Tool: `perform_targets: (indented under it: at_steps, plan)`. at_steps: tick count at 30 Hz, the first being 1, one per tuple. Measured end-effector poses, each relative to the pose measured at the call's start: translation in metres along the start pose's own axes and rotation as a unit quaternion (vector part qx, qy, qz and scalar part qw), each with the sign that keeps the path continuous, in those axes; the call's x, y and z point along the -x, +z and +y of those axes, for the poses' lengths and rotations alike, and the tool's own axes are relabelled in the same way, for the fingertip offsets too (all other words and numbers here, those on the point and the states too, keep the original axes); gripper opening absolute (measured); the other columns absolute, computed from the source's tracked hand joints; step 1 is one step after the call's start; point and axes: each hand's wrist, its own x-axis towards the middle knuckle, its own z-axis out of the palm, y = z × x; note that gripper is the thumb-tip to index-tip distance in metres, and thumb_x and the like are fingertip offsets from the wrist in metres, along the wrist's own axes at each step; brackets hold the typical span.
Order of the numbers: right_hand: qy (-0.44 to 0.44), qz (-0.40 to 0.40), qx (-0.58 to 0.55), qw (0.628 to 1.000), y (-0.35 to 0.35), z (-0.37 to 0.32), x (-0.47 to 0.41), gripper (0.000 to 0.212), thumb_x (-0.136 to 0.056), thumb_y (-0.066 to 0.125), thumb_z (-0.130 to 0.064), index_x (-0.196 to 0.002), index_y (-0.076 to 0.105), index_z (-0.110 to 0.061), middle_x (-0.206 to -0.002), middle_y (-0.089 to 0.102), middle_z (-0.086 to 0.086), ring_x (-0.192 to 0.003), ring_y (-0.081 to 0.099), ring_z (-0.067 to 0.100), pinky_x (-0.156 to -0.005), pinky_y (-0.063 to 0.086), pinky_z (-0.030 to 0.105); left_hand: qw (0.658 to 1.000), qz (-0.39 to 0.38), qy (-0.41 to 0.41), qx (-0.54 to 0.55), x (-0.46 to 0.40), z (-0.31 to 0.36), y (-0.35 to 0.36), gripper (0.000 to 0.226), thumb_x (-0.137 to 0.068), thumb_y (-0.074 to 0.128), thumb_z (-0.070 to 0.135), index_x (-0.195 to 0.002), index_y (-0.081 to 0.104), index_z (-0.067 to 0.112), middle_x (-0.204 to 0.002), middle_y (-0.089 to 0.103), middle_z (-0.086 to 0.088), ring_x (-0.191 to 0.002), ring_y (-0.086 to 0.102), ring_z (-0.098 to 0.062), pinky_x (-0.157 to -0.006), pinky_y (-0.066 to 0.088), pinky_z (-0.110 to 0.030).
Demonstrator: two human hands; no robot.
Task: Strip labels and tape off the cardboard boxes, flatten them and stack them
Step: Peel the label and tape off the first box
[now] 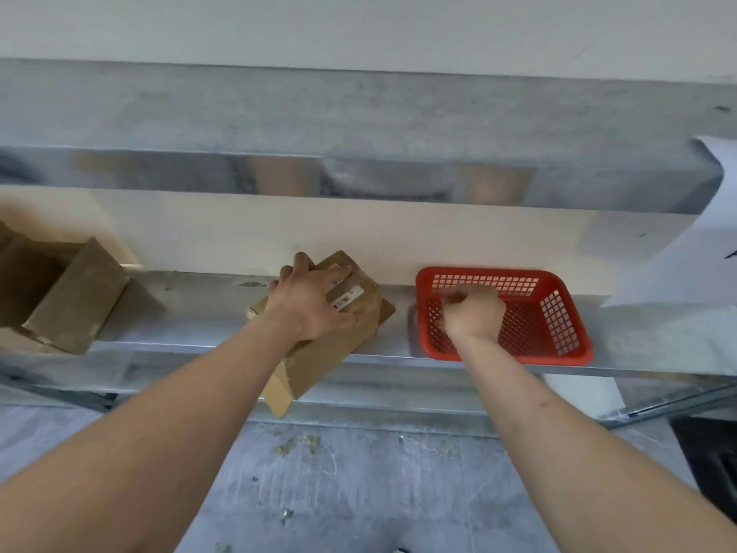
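Note:
A small brown cardboard box [331, 353] lies tilted on a metal shelf [207, 309], its near end sticking out over the shelf edge. A white barcode label [346, 297] sits on its top face. My left hand [309, 299] presses flat on the box top, fingers spread, partly covering the label. My right hand [472, 311] hovers inside a red plastic basket [558, 317] to the right, fingers pinched together; whether a scrap is held between them I cannot tell.
A larger open cardboard box [60, 297] stands at the left end of the shelf. A pale wall panel runs behind the shelf. White paper [694, 253] hangs at the right. Stained grey floor lies below.

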Motion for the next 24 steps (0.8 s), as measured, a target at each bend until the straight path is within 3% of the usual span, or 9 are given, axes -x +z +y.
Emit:
perform_targets:
  at_steps: [5, 8, 12, 14, 17, 19, 20, 22, 24]
  plan:
    - [-0.066, -0.020, 0.004, 0.998, 0.001, -0.004, -0.001, 0.017, -0.088, 0.069, -0.015, -0.096, 0.081, -0.023, -0.103, 0.079, -0.002, -0.104, 0.072, 0.022, -0.086, 0.046, 0.022, 0.997, -0.073, -0.010, -0.007, 0.000, -0.015, -0.006, 0.107, -0.054, 0.068, 0.089, -0.149, 0.027, 0.063, -0.132, 0.034, 0.004, -0.127, 0.043, -0.027, -0.109, 0.043, -0.048]
    - [-0.122, -0.064, -0.052, 0.989, 0.008, -0.017, 0.010, 0.013, -0.087, 0.073, -0.016, -0.096, 0.081, -0.022, -0.100, 0.079, -0.001, -0.100, 0.073, 0.020, -0.094, 0.055, 0.035, 0.993, -0.116, -0.009, 0.000, -0.002, -0.022, -0.012, 0.102, -0.061, 0.066, 0.088, -0.149, 0.020, 0.066, -0.127, 0.035, 0.005, -0.125, 0.046, -0.028, -0.106, 0.045, -0.044]
    - [-0.133, -0.235, -0.201, 0.942, 0.022, -0.044, 0.039, 0.012, -0.094, 0.074, -0.019, -0.106, 0.075, -0.019, -0.099, 0.076, 0.004, -0.081, 0.076, 0.016, -0.073, 0.065, 0.042, 0.996, -0.088, -0.022, -0.006, 0.007, -0.029, -0.015, 0.105, -0.059, 0.065, 0.092, -0.151, 0.023, 0.062, -0.120, 0.038, 0.002, -0.114, 0.054, -0.028, -0.103, 0.048, -0.044]
    - [-0.108, -0.322, -0.240, 0.909, 0.028, -0.059, 0.056, 0.027, -0.096, 0.073, -0.025, -0.121, 0.067, -0.018, -0.113, 0.070, 0.005, -0.093, 0.075, 0.017, -0.074, 0.065, 0.039, 0.997, -0.061, -0.043, -0.019, 0.012, -0.038, -0.015, 0.103, -0.062, 0.055, 0.096, -0.153, 0.025, 0.057, -0.123, 0.040, -0.003, -0.110, 0.059, -0.032, -0.102, 0.050, -0.046]
    - [-0.135, -0.404, -0.205, 0.881, 0.036, -0.072, 0.073, 0.054, -0.094, 0.074, -0.034, -0.144, 0.053, -0.033, -0.128, 0.055, -0.026, -0.112, 0.064, 0.001, -0.083, 0.060, 0.020, 0.999, -0.010, -0.050, -0.002, 0.015, -0.070, -0.012, 0.073, -0.088, 0.046, 0.080, -0.153, 0.035, 0.048, -0.123, 0.049, -0.010, -0.112, 0.058, -0.036, -0.101, 0.049, -0.046]
    - [-0.161, -0.425, -0.164, 0.875, 0.046, -0.079, 0.082, 0.066, -0.096, 0.072, -0.019, -0.154, 0.042, -0.030, -0.131, 0.046, -0.031, -0.118, 0.053, -0.007, -0.078, 0.047, 0.001, 0.999, 0.002, -0.042, 0.011, 0.016, -0.094, -0.009, 0.059, -0.098, 0.045, 0.065, -0.152, 0.038, 0.044, -0.117, 0.056, -0.011, -0.112, 0.056, -0.036, -0.096, 0.049, -0.042]
    - [-0.167, -0.428, -0.156, 0.874, 0.051, -0.083, 0.087, 0.070, -0.097, 0.070, -0.010, -0.157, 0.038, -0.027, -0.136, 0.044, -0.028, -0.125, 0.048, -0.004, -0.083, 0.044, -0.002, 0.999, 0.003, -0.045, 0.015, 0.017, -0.104, -0.008, 0.056, -0.100, 0.045, 0.059, -0.152, 0.039, 0.043, -0.112, 0.058, -0.011, -0.110, 0.056, -0.036, -0.092, 0.048, -0.040]
    - [-0.162, -0.432, -0.174, 0.870, 0.063, -0.091, 0.094, 0.072, -0.098, 0.063, 0.002, -0.159, 0.035, -0.025, -0.145, 0.045, -0.019, -0.140, 0.042, 0.005, -0.109, 0.044, 0.016, 0.999, 0.013, -0.042, 0.003, 0.022, -0.115, -0.009, 0.053, -0.101, 0.047, 0.054, -0.152, 0.040, 0.040, -0.109, 0.060, -0.013, -0.109, 0.054, -0.037, -0.084, 0.045, -0.038]
    - [-0.150, -0.428, -0.203, 0.868, 0.075, -0.096, 0.098, 0.072, -0.098, 0.056, 0.010, -0.157, 0.037, -0.025, -0.141, 0.050, -0.018, -0.141, 0.044, 0.008, -0.116, 0.041, 0.030, 0.998, 0.037, -0.035, -0.021, 0.029, -0.119, -0.015, 0.054, -0.099, 0.052, 0.052, -0.151, 0.040, 0.040, -0.125, 0.051, -0.017, -0.120, 0.048, -0.042, -0.090, 0.047, -0.041]
